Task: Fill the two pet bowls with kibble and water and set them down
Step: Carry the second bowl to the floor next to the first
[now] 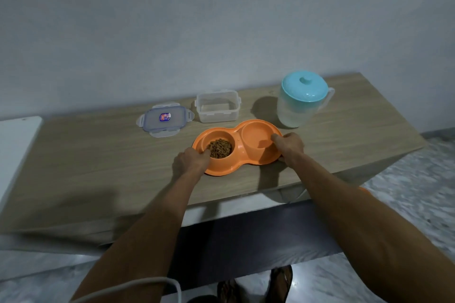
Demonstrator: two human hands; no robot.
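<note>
Orange double bowl [237, 155] sat on the wooden table [98, 155], near its front edge and directly ahead of the person. Its long axis ran left to right, tilting slightly away on the right. The left well held kibble [220, 148]. The right well [256, 136] looked pale and glossy, though whether water lay in it could not be told for certain.

One hand was at each end of that axis, so neither was nearer. The left hand [193, 161] gripped the left end, fingers curled over the rim with their tips at the edge of the kibble. The right hand [290, 144] gripped the right end, fingers hooked over the rim into the right well. The underside of both grips was hidden.

Judging by this, the filling looked done and the coming move was a level two-handed lift, then a lowering to the floor [406, 199]. Tipping along the long axis would spill one well.

Behind the bowl, just apart from it, stood an open clear container [218, 108], seemingly empty. Its lid [163, 121] lay flat to the left. A pitcher [300, 106] with a teal cap stood behind the right end, close to the right hand. Nothing lay between the bowl and the person. Below the table edge were sandalled feet [256, 285] and a pale cable [147, 283].
</note>
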